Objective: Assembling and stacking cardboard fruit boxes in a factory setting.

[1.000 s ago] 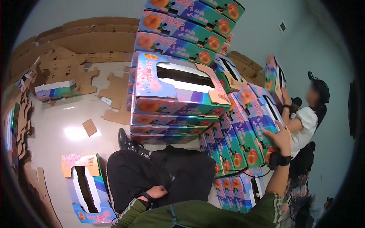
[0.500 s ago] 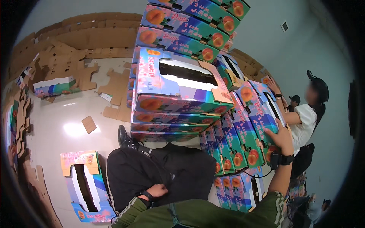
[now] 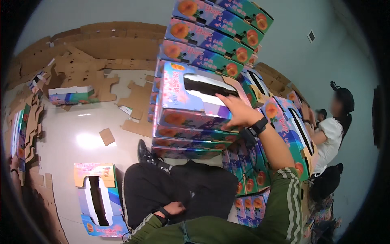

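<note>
A stack of colourful cardboard fruit boxes stands ahead of me, printed with peaches and blossoms. The top fruit box (image 3: 175, 87) has a long dark slot framed in white. My right hand (image 3: 239, 110) grips its near right edge, fingers over the top toward the slot and thumb down the front side. My left hand (image 3: 174, 208) lies on my lap, loosely closed, with nothing seen in it. On the floor at my left is a separate fruit box (image 3: 83, 199), its slot facing up.
A taller row of fruit boxes (image 3: 211, 36) rises behind. More boxes (image 3: 280, 118) are stacked at the right, where a person in a white top (image 3: 331, 138) reaches onto them. Flattened brown cardboard (image 3: 77, 65) covers the floor at the back left. Another box (image 3: 71, 95) lies there.
My right hand has moved left from the boxes at my right onto the top box ahead. My left hand stays on my lap. The view has shifted slightly left.
</note>
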